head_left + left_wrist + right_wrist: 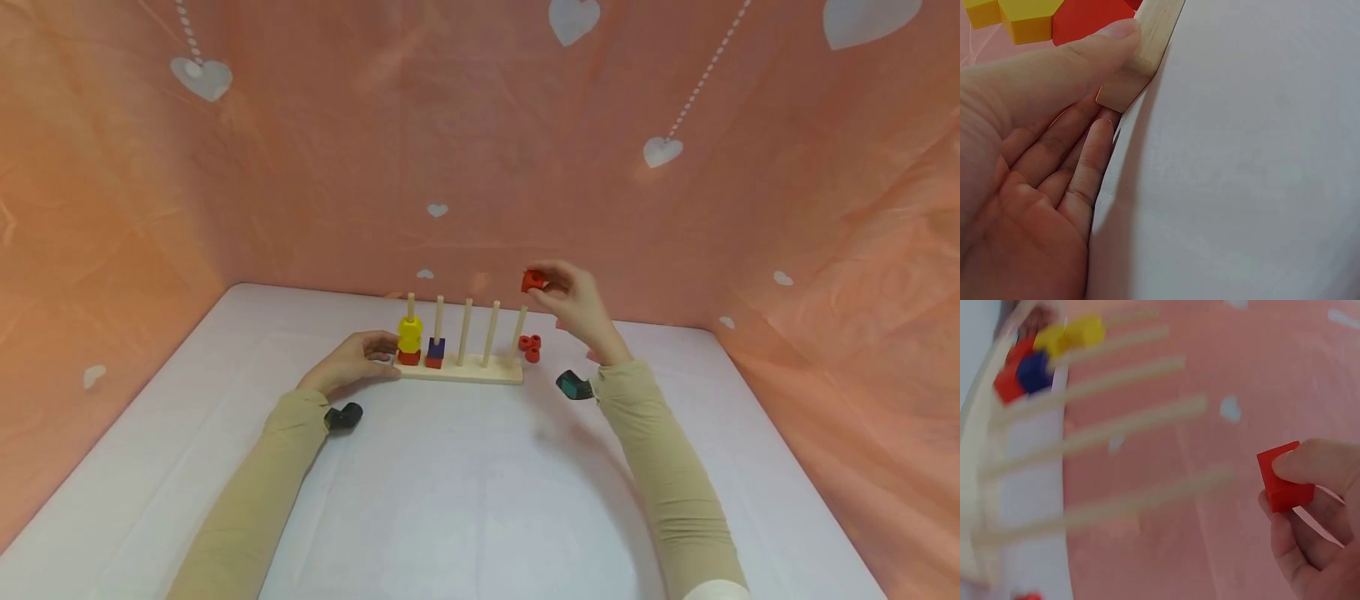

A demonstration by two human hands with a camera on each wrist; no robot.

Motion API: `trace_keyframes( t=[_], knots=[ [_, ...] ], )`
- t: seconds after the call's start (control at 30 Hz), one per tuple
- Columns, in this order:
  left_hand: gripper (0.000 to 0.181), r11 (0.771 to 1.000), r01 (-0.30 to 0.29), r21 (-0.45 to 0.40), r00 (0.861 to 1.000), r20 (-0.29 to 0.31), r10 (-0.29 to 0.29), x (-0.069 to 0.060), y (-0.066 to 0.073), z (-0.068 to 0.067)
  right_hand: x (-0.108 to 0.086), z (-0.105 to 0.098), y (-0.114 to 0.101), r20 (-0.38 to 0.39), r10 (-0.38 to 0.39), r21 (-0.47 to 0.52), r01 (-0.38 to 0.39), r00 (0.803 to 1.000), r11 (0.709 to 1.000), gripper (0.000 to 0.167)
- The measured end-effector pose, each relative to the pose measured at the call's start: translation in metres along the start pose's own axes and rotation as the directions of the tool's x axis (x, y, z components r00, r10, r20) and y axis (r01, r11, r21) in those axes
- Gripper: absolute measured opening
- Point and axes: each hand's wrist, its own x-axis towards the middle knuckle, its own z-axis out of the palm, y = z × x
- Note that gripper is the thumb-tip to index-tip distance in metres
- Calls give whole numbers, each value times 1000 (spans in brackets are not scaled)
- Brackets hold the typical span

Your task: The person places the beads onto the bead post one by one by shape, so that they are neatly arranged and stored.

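Note:
A wooden peg board [468, 372] with a row of upright pegs stands on the table. My left hand [351, 362] holds its left end, thumb on the front edge and fingers behind, as the left wrist view shows. My right hand [576, 307] pinches a red square block [1286, 482] between thumb and fingers. That block is in the air, a little above and right of the rightmost peg [520, 329]. On the leftmost peg, yellow blocks [409, 335] sit over a red block [408, 358]. The second peg carries a dark blue block [437, 347] on a red one [434, 362].
Several small red pieces [531, 350] lie on the white table [465, 500] just right of the board. An orange cloth [480, 167] with pale hearts rises behind the table and along both sides. Dark wrist devices sit below both hands.

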Motion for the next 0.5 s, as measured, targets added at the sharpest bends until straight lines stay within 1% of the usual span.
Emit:
trace_keyframes(
  t=[0.1, 0.27, 0.37, 0.5],
  knots=[
    [68, 1000, -5, -7, 1000, 5, 5, 0, 0, 0, 3, 10, -15, 8, -17, 63, 16, 1000, 998, 37],
    [65, 1000, -18, -5, 1000, 8, 18, -1, 1, -1, 11, 34, -30, 42, -60, 134, 54, 997, 990, 35],
    [65, 999, -34, 3, 999, 13, 34, -1, 1, -2, 15, 52, -33, 72, -83, 173, 70, 994, 982, 35],
    [64, 1000, -19, -10, 1000, 19, 19, 0, 0, -2, 18, 76, -33, 97, -101, 200, 80, 990, 976, 35]
  ],
)
